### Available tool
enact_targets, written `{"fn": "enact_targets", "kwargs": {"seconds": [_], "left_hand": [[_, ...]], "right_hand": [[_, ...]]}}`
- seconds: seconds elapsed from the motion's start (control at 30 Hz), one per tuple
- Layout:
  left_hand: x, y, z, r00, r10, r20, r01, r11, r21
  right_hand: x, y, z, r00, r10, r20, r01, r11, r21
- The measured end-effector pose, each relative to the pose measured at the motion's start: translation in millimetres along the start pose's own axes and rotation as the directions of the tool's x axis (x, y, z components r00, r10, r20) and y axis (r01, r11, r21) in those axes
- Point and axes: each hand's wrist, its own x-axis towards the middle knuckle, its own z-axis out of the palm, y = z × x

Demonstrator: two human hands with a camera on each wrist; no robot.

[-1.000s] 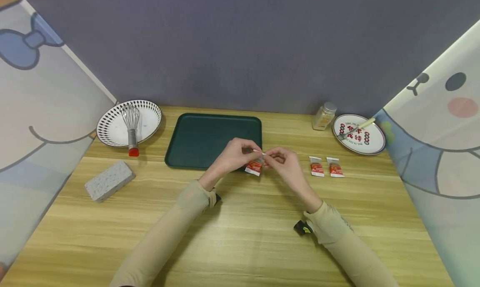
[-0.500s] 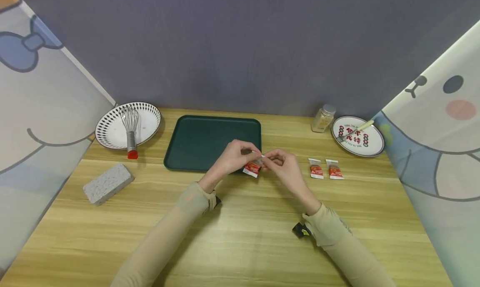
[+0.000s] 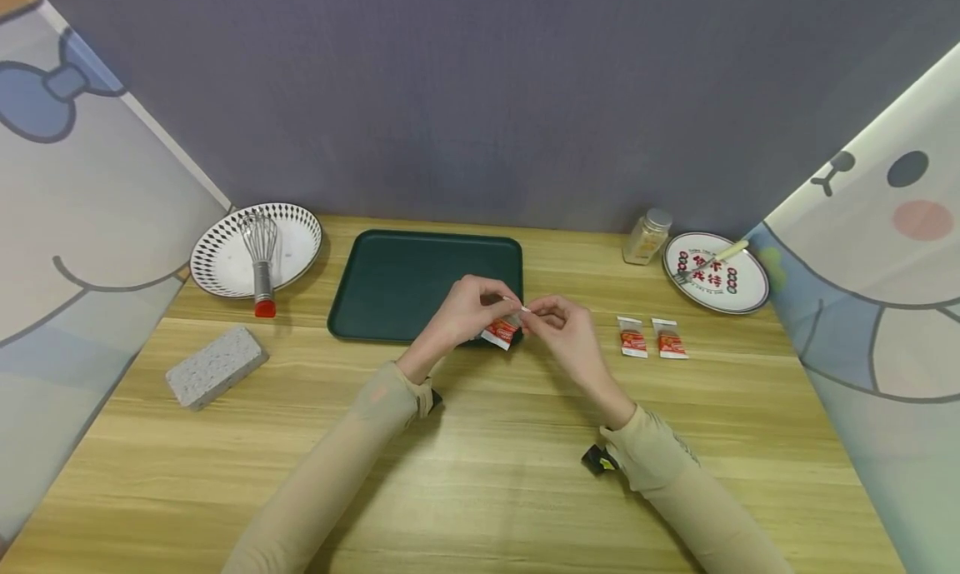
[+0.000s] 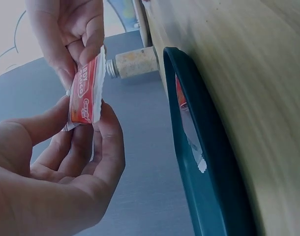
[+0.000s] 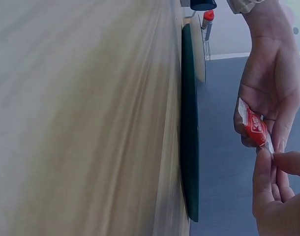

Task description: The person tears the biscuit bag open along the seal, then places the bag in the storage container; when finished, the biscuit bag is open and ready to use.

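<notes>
A small red-and-white snack packet (image 3: 499,332) is held over the near right corner of the dark green tray (image 3: 352,328). My left hand (image 3: 467,309) pinches its upper end between thumb and fingers. From the other side, the right hand (image 3: 567,334) pinches the same white end, fingertips close to the left ones. In the left wrist view the packet (image 4: 83,96) looks plump, with printed lettering and a crimped white edge. Another red-and-white wrapper (image 4: 185,115) shows inside the tray in that view; the hands hide most of it in the head view.
Two similar packets (image 3: 632,338) lie right of the hands. Behind them stand a lidded jar (image 3: 647,237) and a plate (image 3: 708,295) bearing a fork (image 3: 712,262). At left are a patterned plate (image 3: 217,266) with a whisk (image 3: 262,262) and a grey block (image 3: 216,367).
The packet's lower end has swung slightly left and up. Both hands keep their pinch at its top, nearly in place; the view has shifted a little.
</notes>
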Motion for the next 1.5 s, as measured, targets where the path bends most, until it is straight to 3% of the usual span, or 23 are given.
{"fn": "enact_targets", "kwargs": {"seconds": [0.3,0.63,0.9,1.23,1.5], "left_hand": [[0.0,0.7,1.6,1.000,-0.010,-0.021,0.009,0.999,-0.047],[-2.4,5.7,5.9,0.997,-0.072,-0.014,0.069,0.986,-0.150],[-4.1,8.9,10.2,0.990,-0.136,-0.044,0.121,0.960,-0.254],[-3.4,8.1,17.5,0.986,-0.068,-0.153,0.055,0.995,-0.086],[-2.2,11.4,21.1,0.973,-0.019,-0.229,0.020,1.000,0.001]], "right_hand": [[2.3,-1.5,2.2,0.998,-0.043,-0.035,0.043,0.999,0.019],[4.4,0.3,7.1,0.993,-0.114,-0.040,0.114,0.993,-0.008],[2.6,-2.2,14.6,0.966,-0.245,-0.083,0.236,0.966,-0.104],[-0.9,-4.7,21.2,0.928,-0.347,-0.137,0.319,0.929,-0.189],[-3.3,-6.4,23.3,0.908,-0.389,-0.158,0.348,0.908,-0.236]]}}
